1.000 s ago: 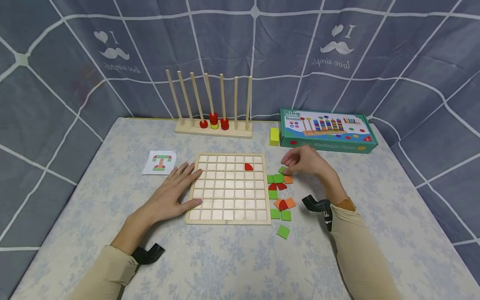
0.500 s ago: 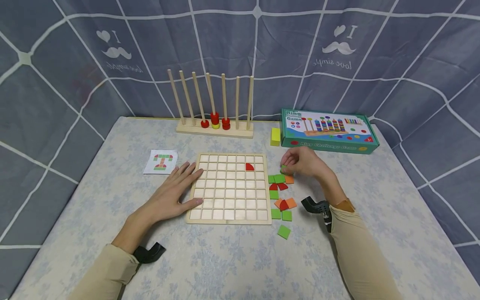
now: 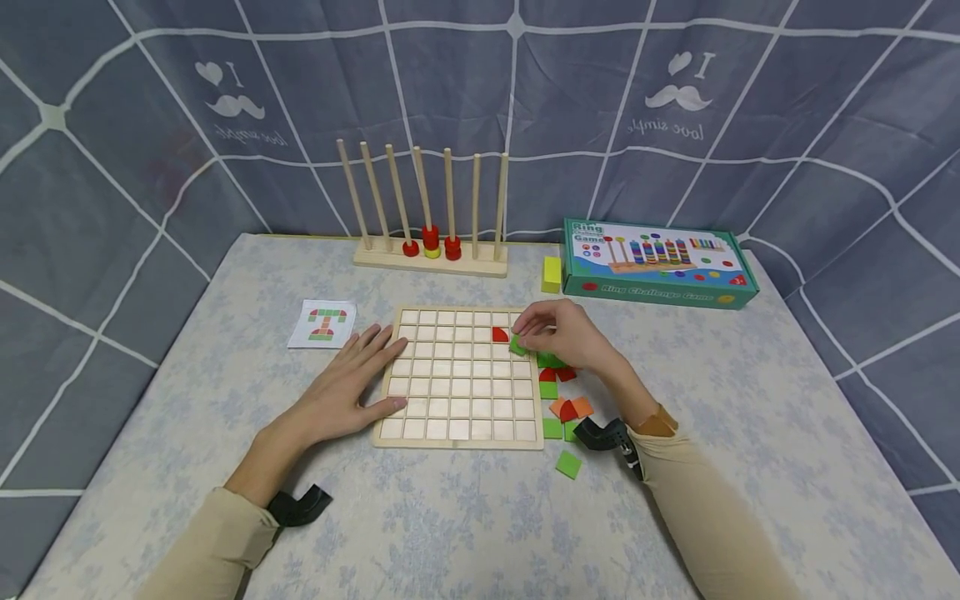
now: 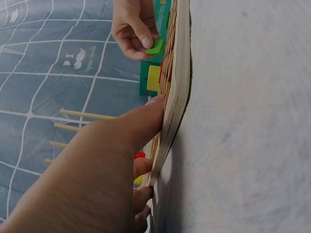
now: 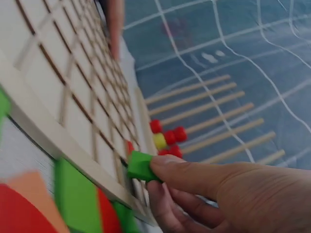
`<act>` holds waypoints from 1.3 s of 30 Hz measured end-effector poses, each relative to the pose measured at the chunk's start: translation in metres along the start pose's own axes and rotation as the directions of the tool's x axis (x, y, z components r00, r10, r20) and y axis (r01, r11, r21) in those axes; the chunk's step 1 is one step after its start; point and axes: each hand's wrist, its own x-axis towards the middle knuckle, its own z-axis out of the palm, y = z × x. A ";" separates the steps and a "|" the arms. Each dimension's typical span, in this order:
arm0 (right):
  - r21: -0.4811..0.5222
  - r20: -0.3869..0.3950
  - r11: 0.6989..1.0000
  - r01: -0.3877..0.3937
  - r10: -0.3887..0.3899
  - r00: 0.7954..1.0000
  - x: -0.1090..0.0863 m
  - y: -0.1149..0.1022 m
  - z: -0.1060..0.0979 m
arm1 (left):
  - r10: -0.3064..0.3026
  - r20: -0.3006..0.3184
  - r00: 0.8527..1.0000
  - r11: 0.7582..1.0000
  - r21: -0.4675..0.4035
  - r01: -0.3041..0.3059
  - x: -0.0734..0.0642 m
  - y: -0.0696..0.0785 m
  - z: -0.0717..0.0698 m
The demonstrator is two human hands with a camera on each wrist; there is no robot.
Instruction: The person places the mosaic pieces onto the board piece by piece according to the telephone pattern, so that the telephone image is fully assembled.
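My right hand (image 3: 558,333) pinches a green square tile (image 5: 140,165) between thumb and fingers, over the upper right part of the wooden grid board (image 3: 450,443). A red quarter-circle tile (image 3: 499,334) lies in a cell just left of it. My left hand (image 3: 341,396) rests on the board's left side, fingers spread and thumb on the edge; in the left wrist view its fingers (image 4: 141,167) lie along the frame. Right of the board lie loose green tiles (image 3: 567,464), red tiles (image 3: 547,376) and orange tiles (image 3: 582,406), some hidden under my right hand.
A pattern card (image 3: 322,324) lies left of the board. Behind stands a wooden peg rack (image 3: 427,260) with red and yellow rings on some pegs. At the back right are a yellow block (image 3: 551,274) and a green game box (image 3: 660,263), near the curtain (image 3: 480,100).
My right hand has picked up the green tile from the loose tiles and carried it left over the board. My left hand has stayed where it was.
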 end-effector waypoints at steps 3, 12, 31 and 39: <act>-0.006 -0.012 1.000 0.014 -0.014 1.000 0.002 -0.002 0.009 | -0.004 0.005 1.000 1.000 0.002 0.004 0.000 0.000 0.000; -0.072 -0.085 0.997 0.036 -0.042 0.996 0.002 -0.004 0.028 | -0.006 0.005 1.000 1.000 0.002 0.006 0.000 0.001 -0.001; -0.210 -0.108 0.973 0.097 -0.122 0.987 0.002 -0.004 0.033 | 0.020 -0.023 1.000 1.000 0.001 -0.020 0.000 0.000 0.000; -0.176 -0.130 0.982 0.066 -0.089 0.987 -0.003 -0.002 0.012 | 0.005 -0.005 1.000 1.000 -0.002 -0.005 -0.001 -0.002 0.000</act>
